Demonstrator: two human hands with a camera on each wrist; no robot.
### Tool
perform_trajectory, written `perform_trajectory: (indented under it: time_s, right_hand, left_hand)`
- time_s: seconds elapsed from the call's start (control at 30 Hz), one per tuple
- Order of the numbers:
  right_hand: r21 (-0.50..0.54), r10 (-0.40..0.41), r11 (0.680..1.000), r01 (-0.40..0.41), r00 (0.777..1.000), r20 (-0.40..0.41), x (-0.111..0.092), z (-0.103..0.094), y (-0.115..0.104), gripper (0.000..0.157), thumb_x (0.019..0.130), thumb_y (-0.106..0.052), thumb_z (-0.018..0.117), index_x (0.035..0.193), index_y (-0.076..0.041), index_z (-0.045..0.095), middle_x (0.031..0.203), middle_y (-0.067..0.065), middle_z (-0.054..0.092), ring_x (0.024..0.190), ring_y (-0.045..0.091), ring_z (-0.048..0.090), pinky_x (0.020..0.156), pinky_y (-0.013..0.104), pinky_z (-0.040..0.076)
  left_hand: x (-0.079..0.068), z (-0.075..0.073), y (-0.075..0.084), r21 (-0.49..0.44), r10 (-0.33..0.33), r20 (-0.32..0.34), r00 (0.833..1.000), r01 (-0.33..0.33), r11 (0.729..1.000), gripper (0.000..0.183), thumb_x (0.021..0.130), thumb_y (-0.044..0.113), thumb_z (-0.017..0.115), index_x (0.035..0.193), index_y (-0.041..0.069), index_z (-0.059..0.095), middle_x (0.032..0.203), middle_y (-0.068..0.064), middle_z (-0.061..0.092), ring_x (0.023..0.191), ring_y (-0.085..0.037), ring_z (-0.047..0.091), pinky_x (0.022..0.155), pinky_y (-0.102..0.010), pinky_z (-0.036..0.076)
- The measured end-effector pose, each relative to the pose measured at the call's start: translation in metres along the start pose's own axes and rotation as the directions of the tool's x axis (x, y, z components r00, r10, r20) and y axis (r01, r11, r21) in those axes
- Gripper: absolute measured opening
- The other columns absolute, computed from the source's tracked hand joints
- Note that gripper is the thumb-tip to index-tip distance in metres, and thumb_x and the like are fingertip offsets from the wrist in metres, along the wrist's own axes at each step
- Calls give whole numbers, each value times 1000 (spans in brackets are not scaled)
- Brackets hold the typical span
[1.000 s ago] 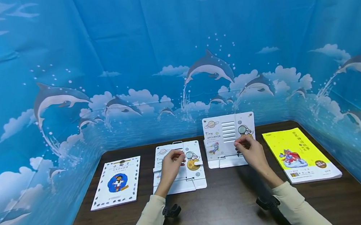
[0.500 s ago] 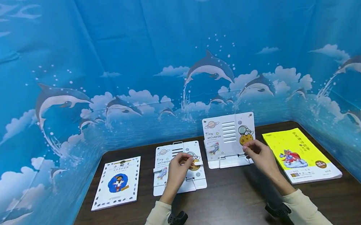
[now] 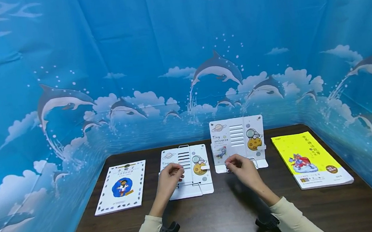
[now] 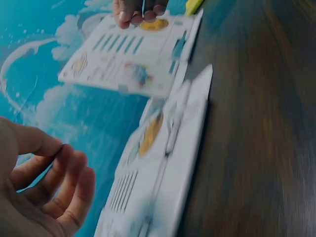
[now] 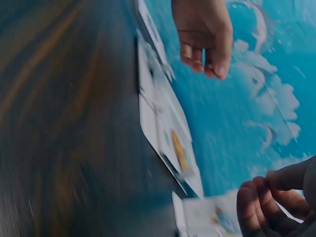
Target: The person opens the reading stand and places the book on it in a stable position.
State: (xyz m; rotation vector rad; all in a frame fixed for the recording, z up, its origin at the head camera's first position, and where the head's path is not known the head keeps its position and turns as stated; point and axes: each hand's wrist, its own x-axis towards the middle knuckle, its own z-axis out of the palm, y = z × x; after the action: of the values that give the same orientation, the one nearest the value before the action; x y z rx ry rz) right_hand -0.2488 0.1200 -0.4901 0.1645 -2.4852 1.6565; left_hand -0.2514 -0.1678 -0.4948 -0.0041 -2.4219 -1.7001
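My left hand (image 3: 168, 183) hovers over the left part of a low-lying white book stand (image 3: 196, 191) printed with a planet and an astronaut. Its thumb meets the fingertips, the other fingers bend loosely, and nothing shows between them in the left wrist view. In front of a second, matching book stand (image 3: 236, 133), whose back panel is raised upright, is my right hand (image 3: 246, 171). That hand is loosely bent too, thumb near the index finger, holding nothing visible. It hides part of the stand's lower ledge. Both wrist views are blurred.
A white children's book (image 3: 122, 189) lies at the left of the dark wooden table (image 3: 222, 217). On the right lies a thicker yellow book (image 3: 307, 156). A blue dolphin-print curtain (image 3: 153, 59) surrounds the table's back and sides.
Both hands shifted slightly right, then moved back left and a little toward the person. The stands and books stay in place.
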Motion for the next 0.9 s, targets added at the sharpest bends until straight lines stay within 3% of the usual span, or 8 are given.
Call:
perform_trajectory:
  time_s: [0.17, 0.4, 0.6, 0.9]
  right_hand:
    - [-67, -82, 994, 91, 987, 135, -5, 30, -1, 4, 96, -6, 76, 97, -2, 75, 80, 2, 71, 67, 6, 58, 61, 21, 48]
    - [-165, -155, 962, 216, 935, 320, -6, 59, 1, 3, 95, -8, 78, 94, -7, 75, 80, -3, 72, 67, 1, 57, 64, 21, 48]
    - [-237, -143, 939, 248, 911, 386, -7, 73, 1, 8, 93, -10, 80, 88, -12, 75, 77, -5, 70, 67, 1, 55, 62, 21, 46]
    - [-239, -156, 934, 267, 903, 400, -8, 84, 2, 12, 88, -5, 81, 81, -11, 74, 73, -6, 74, 65, -2, 59, 63, 20, 48]
  left_hand:
    - [-6, -23, -15, 170, -51, 21, 998, 46, 984, 8, 97, 9, 72, 102, 3, 74, 88, -8, 73, 70, -14, 66, 64, -24, 56]
    - [-15, -49, -30, 336, -117, 74, 990, 85, 938, 7, 96, 12, 73, 99, 5, 75, 85, -4, 70, 68, -13, 59, 60, -24, 47]
    - [-23, -57, -38, 464, -126, 129, 984, 53, 884, 6, 92, 13, 80, 92, 8, 76, 79, 1, 68, 69, -10, 55, 64, -24, 44]
    - [-27, -62, -37, 460, -189, 190, 963, 83, 884, 19, 84, 13, 89, 93, 6, 74, 76, 1, 65, 68, -12, 55, 64, -25, 43]
